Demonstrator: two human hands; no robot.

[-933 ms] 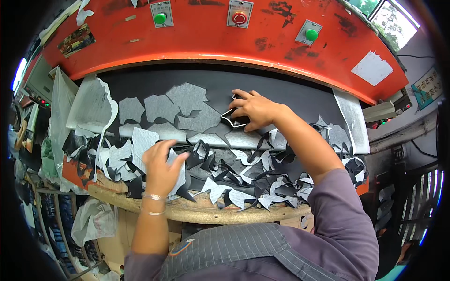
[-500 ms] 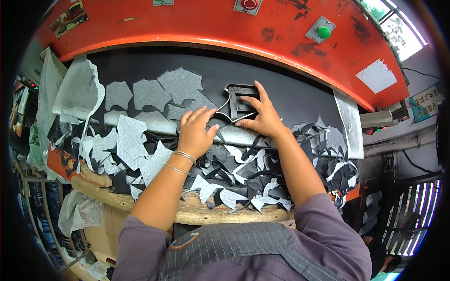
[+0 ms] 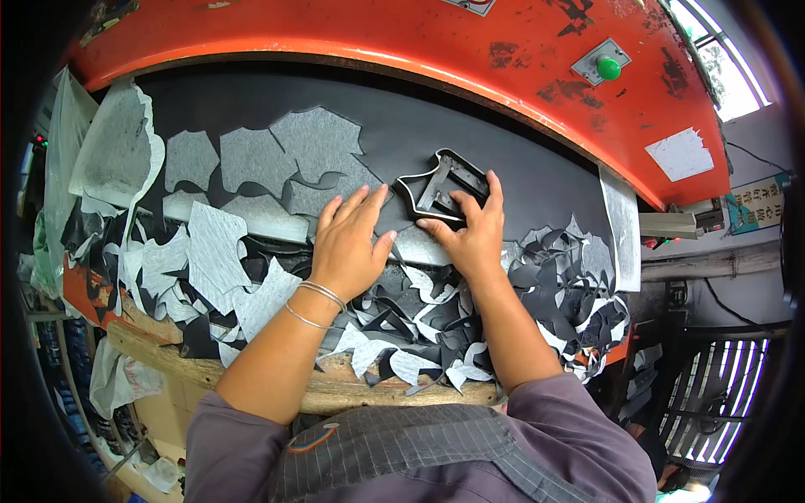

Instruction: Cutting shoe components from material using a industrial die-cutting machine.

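Cutting workshop: orange press (image 3: pixel 419 42), steel cutting die (image 3: pixel 442 189), fabric offcuts (image 3: pixel 436 318).

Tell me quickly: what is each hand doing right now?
Left hand: open, flat on the black sheet, holding nothing.
Right hand: open, fingertips pressing on the metal cutting die, not gripping it.
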